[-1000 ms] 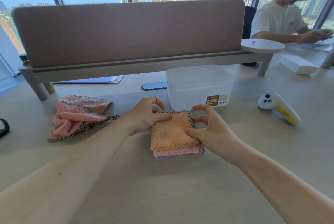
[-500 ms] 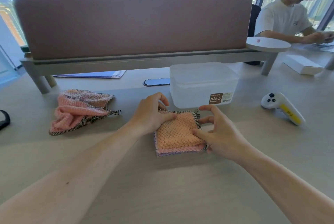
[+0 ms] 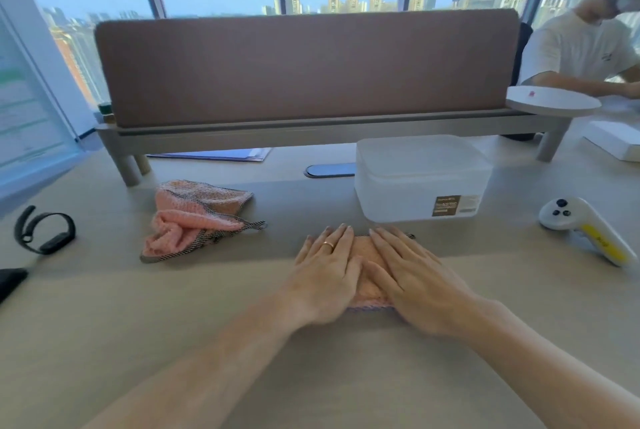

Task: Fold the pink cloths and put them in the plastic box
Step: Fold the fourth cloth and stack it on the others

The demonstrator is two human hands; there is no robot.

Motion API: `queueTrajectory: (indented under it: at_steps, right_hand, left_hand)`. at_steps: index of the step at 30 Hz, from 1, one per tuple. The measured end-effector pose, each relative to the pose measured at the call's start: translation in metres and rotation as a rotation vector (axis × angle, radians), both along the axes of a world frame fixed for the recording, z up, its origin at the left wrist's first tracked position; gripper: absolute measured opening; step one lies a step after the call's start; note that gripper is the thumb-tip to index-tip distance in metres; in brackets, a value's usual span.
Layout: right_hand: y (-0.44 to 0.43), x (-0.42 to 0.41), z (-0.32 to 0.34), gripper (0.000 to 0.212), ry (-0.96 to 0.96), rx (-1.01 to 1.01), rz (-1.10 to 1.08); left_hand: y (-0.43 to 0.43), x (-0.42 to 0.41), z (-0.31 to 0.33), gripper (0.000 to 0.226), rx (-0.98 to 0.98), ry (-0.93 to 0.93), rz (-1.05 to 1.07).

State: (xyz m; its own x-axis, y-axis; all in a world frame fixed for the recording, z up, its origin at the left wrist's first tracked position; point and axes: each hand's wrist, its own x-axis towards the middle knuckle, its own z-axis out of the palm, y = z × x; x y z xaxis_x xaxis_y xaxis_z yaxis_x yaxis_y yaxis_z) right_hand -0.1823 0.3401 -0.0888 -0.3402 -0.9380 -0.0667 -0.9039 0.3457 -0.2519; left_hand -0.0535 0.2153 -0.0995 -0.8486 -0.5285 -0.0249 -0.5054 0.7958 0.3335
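A folded pink cloth (image 3: 367, 257) lies flat on the desk just in front of the plastic box (image 3: 420, 179). Both my hands lie palm down on it, fingers straight and together. My left hand (image 3: 327, 274) covers its left half and my right hand (image 3: 407, 274) its right half, so only a strip between them and the near edge show. The translucent white box has its lid on. Left of my hands sits a crumpled heap of pink cloth (image 3: 194, 217) with a dark checked trim.
A brown divider panel on a raised shelf (image 3: 304, 127) runs behind the box. A white and yellow controller (image 3: 585, 229) lies at the right, a black wristband (image 3: 45, 233) at the left. Another person (image 3: 585, 44) sits at the far right.
My hands have gone from pinching the folded cloth's edges to lying flat on top of it. The view has tilted up a little.
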Motion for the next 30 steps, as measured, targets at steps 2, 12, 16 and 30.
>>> queueTrajectory:
  at_steps: [2,12,16,30]
  right_hand:
    - [0.001,-0.002,-0.002,0.094,0.035,0.016,-0.001]
    - [0.002,0.005,0.018,0.087,0.187,-0.163,-0.023]
    - [-0.014,0.02,0.038,0.084,0.141,-0.285,0.017]
    - [-0.069,0.116,0.173,0.039,-0.744,-0.697,0.324]
  left_hand:
    - [-0.026,0.018,0.007,0.059,-0.023,0.023,0.02]
    - [-0.179,0.142,0.025,0.004,-0.305,0.18,0.332]
    - [-0.173,0.136,0.05,0.012,-0.095,0.542,0.359]
    - [-0.051,0.149,0.172,0.029,0.443,0.742,-0.031]
